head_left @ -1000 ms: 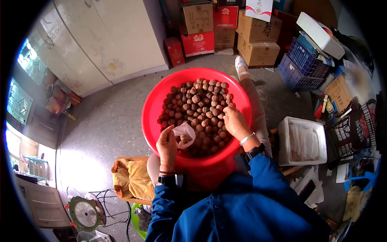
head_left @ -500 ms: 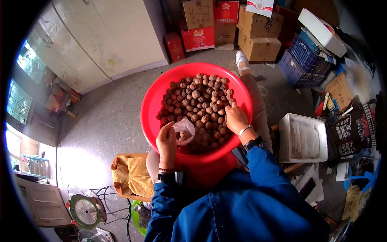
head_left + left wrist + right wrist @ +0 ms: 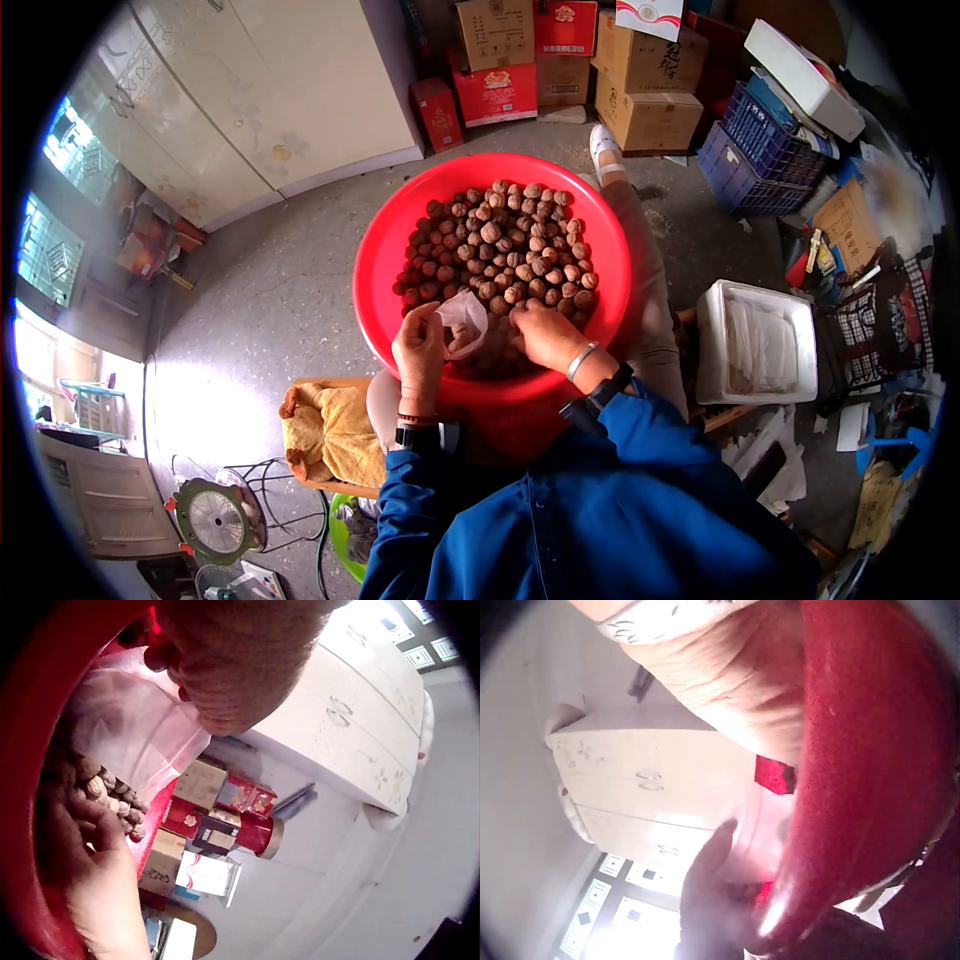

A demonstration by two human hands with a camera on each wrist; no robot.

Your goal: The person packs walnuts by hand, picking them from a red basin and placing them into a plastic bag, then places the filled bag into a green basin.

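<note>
A red plastic basin (image 3: 375,285) holds a heap of walnuts (image 3: 490,232). At its near left side my left hand (image 3: 418,350) pinches the rim of a thin, translucent plastic bag (image 3: 466,312), keeping its mouth up. Several walnuts show inside the bag. My right hand (image 3: 555,338) is over the near part of the basin, just right of the bag, its fingers curled and pinching a walnut at the fingertips. In the left wrist view, the right hand (image 3: 105,859) reaches in beside walnuts (image 3: 112,795) below the bag (image 3: 142,724).
Stacked cartons (image 3: 650,90) stand beyond the basin, with blue crates (image 3: 755,160) to their right. A white foam box (image 3: 708,345) is right of my leg. At left are a stool with a yellow cloth (image 3: 345,430), a fan (image 3: 215,520) and a white cabinet (image 3: 270,90).
My right hand has moved left and nearer from the basin's right side, coming close to the bag. The left hand still holds the bag in nearly the same place.
</note>
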